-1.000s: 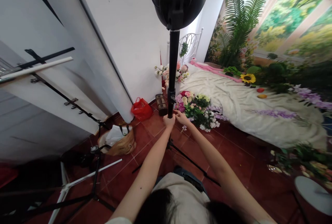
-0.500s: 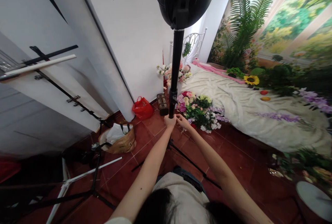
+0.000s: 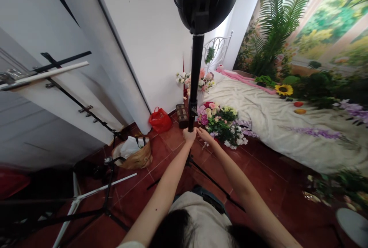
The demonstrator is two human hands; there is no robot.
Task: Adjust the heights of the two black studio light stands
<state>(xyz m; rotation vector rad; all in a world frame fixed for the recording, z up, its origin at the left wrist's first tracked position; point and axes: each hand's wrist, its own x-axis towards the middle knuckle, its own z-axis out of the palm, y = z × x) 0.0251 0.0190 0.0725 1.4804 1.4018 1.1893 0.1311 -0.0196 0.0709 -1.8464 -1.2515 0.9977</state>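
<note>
A black light stand [image 3: 196,64] rises upright in front of me, with a rounded black studio lamp [image 3: 211,0] on top. My left hand [image 3: 189,135] is wrapped around its pole, below a black clamp collar [image 3: 193,109]. Just right of that grip is my right hand [image 3: 204,135], its fingers drawn together against the pole's side. Whatever those fingertips pinch is too small to make out. One thin stand leg [image 3: 214,181] reaches over the tiled floor below my arms.
Artificial flowers [image 3: 221,123] lie right of the pole beside a bed with a cream blanket [image 3: 244,98]. Leftward are a red bag [image 3: 160,119], a small brown chest [image 3: 181,115], a woven basket [image 3: 140,156], and another black stand with a white bar [image 3: 107,184].
The surroundings have shifted slightly to the right in view. My left hand keeps its grip on the pole, and my right hand stays close beside it with little visible movement.
</note>
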